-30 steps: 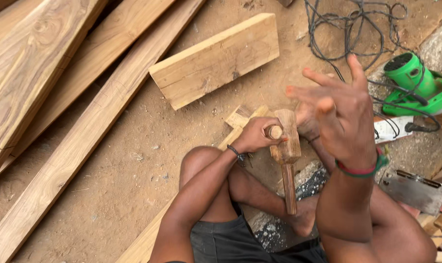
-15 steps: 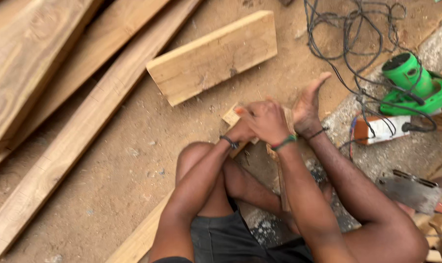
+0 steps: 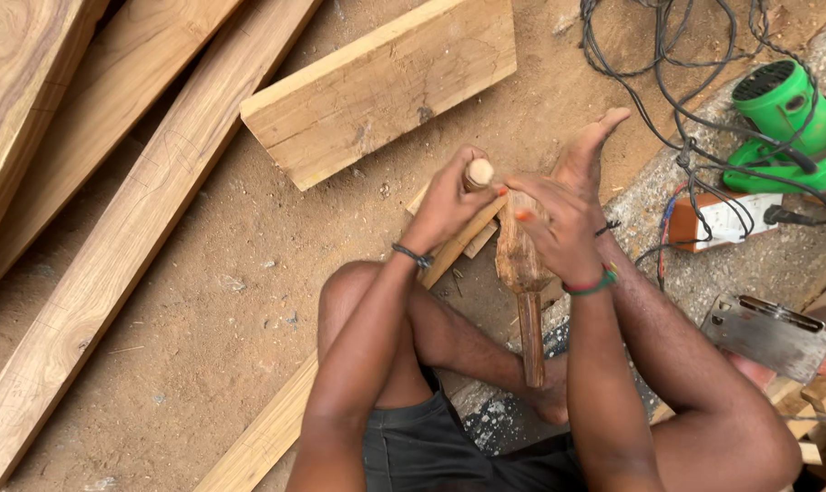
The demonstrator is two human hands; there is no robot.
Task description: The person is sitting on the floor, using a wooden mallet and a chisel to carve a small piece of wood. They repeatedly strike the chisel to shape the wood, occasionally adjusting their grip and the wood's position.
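On sandy ground, two hands grip one chisel (image 3: 479, 173) and one mallet (image 3: 520, 273).

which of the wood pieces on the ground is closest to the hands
The short thick block, just above the left hand. It lies crosswise and is stubby, whereas the long planks stretch away at the left, farther from both hands.

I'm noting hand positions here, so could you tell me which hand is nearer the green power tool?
Right. The right hand grips the wooden mallet, closer to the green power tool at far right; the left hand is further left.
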